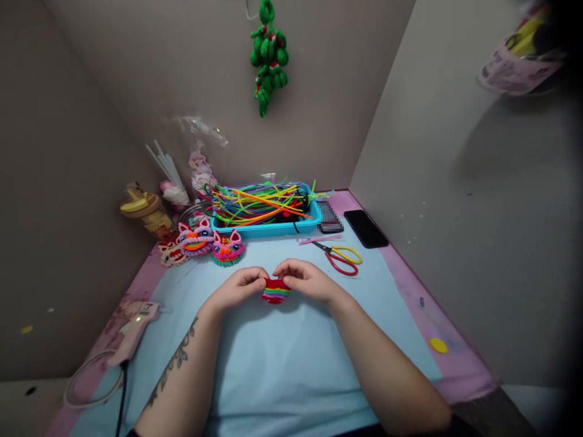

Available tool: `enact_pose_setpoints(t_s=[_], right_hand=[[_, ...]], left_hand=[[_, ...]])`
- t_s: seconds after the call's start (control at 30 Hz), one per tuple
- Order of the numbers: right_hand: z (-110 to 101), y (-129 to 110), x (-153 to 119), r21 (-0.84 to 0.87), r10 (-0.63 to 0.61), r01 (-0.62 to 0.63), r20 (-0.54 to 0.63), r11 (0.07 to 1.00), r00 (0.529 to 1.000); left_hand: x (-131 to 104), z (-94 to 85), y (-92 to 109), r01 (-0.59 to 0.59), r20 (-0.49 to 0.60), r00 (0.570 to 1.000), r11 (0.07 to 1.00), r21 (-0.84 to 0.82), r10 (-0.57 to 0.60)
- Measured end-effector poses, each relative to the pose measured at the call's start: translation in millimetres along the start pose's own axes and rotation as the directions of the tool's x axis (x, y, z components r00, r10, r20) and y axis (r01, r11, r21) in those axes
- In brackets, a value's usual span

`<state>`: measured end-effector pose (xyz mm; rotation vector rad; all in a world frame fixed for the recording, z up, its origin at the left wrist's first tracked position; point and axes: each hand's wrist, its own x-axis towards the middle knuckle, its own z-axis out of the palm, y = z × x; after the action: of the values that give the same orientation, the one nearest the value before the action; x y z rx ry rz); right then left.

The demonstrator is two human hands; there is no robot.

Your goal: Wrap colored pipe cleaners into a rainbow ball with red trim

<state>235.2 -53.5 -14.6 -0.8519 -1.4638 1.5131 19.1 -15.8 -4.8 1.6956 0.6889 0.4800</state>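
Note:
A small rounded piece (276, 292) with red, yellow, green and purple stripes is held up over the blue cloth. My left hand (243, 285) pinches its left upper edge between thumb and fingers. At its right upper edge, my right hand (306, 280) grips it the same way. Beyond the hands lie scissors (339, 255) with one yellow and one red handle, and a pink hook-like tool (321, 240). Colourful animal-face pieces (228, 247) rest on the cloth left of the scissors.
A blue tray (264, 230) of colourful strands stands at the back, with a black phone (365, 229) to its right. A pink glue gun (135, 332) with cords lies at left. A yellow disc (438, 345) is at right. Green crochet (269, 57) hangs above.

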Motion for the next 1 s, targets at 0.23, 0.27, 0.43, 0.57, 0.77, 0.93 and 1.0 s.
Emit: enact_pose_setpoints(t_s=[0.23,0.27,0.43,0.57,0.77,0.93,1.0], right_hand=[[0,2,0,0.011,-0.011,0.011,-0.049,1.000,0.999],[0,2,0,0.006,-0.002,0.002,-0.084,1.000,0.996],[0,3,2,0.089,0.054,-0.042,-0.143,0.995,0.988],[2,5,4,0.144,0.070,-0.054,-0.114,0.988,0.991],[-6,7,1,0.237,0.101,-0.107,0.041,0.966,0.994],[-7,7,-2,0.235,0.121,-0.169,0.204,0.957,0.971],[-4,7,-3,0.212,0.102,-0.146,0.208,0.966,0.973]], left_hand=[[1,1.3,1,0.021,-0.072,0.997,1.000,0.011,-0.021],[1,1.6,1,0.019,-0.086,0.996,1.000,0.015,-0.018],[2,3.6,2,-0.003,-0.103,0.995,0.998,0.059,0.009],[2,5.6,3,-0.049,-0.045,0.998,0.994,0.097,0.054],[0,4.7,1,-0.067,0.022,0.998,0.997,0.027,0.066],[-1,6.3,0,-0.007,0.120,0.993,0.994,-0.110,0.020],[-1,8.1,0,0.014,0.157,0.987,0.988,-0.153,0.010]])
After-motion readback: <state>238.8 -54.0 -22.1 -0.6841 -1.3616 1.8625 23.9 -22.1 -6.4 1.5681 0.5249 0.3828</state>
